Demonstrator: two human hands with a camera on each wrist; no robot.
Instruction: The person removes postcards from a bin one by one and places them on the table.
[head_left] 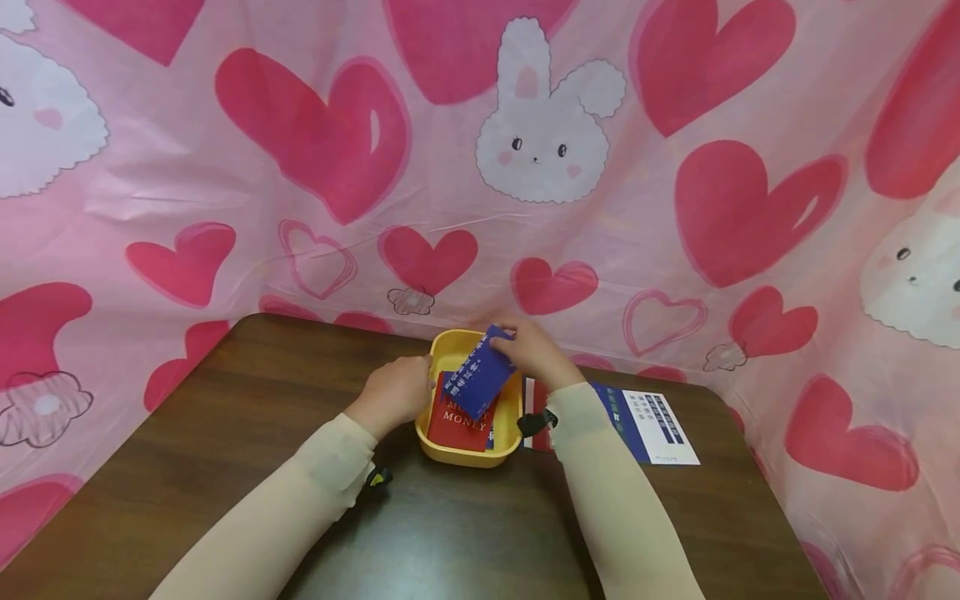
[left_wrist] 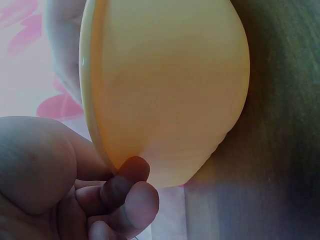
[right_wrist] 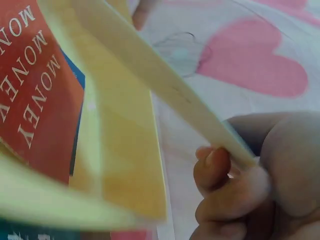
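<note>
A yellow plastic basin (head_left: 467, 458) stands near the table's back edge. My left hand (head_left: 397, 392) pinches its left rim; in the left wrist view the fingertips (left_wrist: 142, 202) press against the outside wall (left_wrist: 170, 90). Inside lies a red booklet (head_left: 450, 427) printed "MONEY", with a bit of something blue showing under it. Above it, my right hand (head_left: 528, 346) holds a blue booklet (head_left: 480, 379) with white characters, tilted over the basin. The right wrist view shows that booklet (right_wrist: 185, 97) edge-on, gripped between thumb and fingers.
Right of the basin, partly behind the right forearm, lie a red-and-white booklet (head_left: 534, 396), a blue one (head_left: 628, 421) and a white one (head_left: 663, 429). The brown table (head_left: 315, 358) meets a pink heart-and-rabbit curtain (head_left: 450, 208) at the back and sides.
</note>
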